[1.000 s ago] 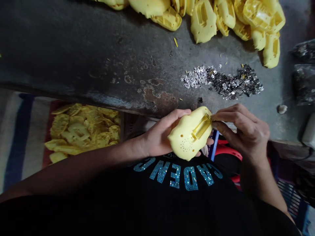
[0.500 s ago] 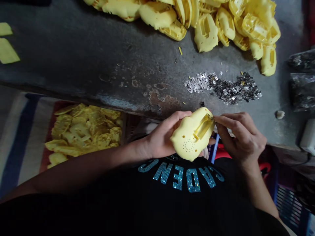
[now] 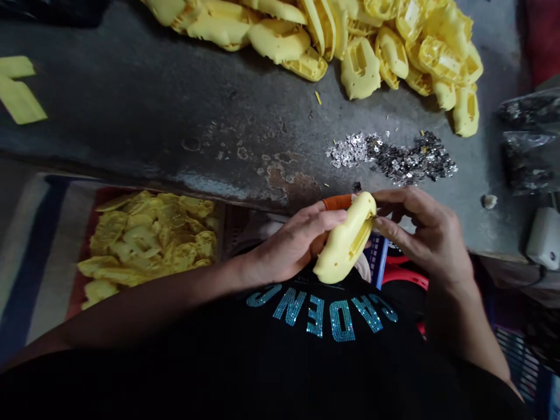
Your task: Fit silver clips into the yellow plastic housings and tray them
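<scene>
My left hand [image 3: 291,242] is closed around a yellow plastic shell [image 3: 341,245], thumb on its near side and an orange cover [image 3: 339,202] on a finger behind it. The shell is tilted on edge, its long slot facing right. At the slot's upper end, my right hand [image 3: 426,233] has thumb and fingers pinched against the shell; whatever small piece they hold is too hidden to make out. Beyond the hands, a pile of small metal pieces [image 3: 409,158], silvery on the left and darker on the right, lies on the dark worktable [image 3: 144,116].
Many similar yellow shells [image 3: 280,41] are heaped along the table's far side. A box of yellow parts [image 3: 144,239] stands below the table edge at left. Plastic bags with dark metal pieces [image 3: 527,157] and a white device [image 3: 545,239] sit at right.
The yellow shell has been turned on edge, hiding its face with the ring of small holes. My right hand has shifted its grip at the slot's end, and the orange finger cover has come into view.
</scene>
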A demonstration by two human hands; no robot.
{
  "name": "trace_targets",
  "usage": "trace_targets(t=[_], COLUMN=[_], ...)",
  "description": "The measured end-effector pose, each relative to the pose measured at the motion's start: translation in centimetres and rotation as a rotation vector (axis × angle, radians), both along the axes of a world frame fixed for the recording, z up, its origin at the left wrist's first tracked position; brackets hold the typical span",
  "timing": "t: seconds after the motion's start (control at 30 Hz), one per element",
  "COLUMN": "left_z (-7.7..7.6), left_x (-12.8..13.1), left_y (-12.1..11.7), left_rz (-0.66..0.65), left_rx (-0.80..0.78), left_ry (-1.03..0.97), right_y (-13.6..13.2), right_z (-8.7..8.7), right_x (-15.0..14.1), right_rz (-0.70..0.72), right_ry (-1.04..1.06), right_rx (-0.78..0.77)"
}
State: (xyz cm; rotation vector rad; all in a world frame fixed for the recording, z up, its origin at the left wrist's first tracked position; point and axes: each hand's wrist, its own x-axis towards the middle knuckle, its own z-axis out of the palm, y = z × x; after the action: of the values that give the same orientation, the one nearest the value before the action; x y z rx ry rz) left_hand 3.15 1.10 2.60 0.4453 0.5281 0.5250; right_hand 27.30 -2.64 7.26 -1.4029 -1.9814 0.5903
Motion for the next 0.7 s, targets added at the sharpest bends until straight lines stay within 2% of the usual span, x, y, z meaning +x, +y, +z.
trace_targets(t=[0.13, 0.33, 0.47, 0.57, 0.7], left_z=[0.1, 0.3, 0.8, 0.9, 0.8], left_x=[-0.9, -2.1, -2.1, -2.5, -4.0], left_y=[-0.5, -1.0, -1.1, -0.7, 0.8], left_rz=[0.007, -0.029, -0.020, -0.026, -0.010], left_rx=[0.203, 0.413, 0.608, 0.801, 0.985], left_ry=[0.045, 0.215, 0.350, 0.375, 0.390], right_y=[0.5, -0.5, -1.0, -1.1, -0.8], right_z=[-0.1, -2.0, -3.1, -4.1, -5.6], right_x=[-0.2, -1.3, -0.9, -0.3, -0.9], right_rz=[0.029, -0.041, -0.055, -0.069, -0.165], right_ry=[0.041, 0.124, 0.145, 0.234, 0.619], right_rx=[-0.031, 0.120, 0.123, 0.028, -0.280])
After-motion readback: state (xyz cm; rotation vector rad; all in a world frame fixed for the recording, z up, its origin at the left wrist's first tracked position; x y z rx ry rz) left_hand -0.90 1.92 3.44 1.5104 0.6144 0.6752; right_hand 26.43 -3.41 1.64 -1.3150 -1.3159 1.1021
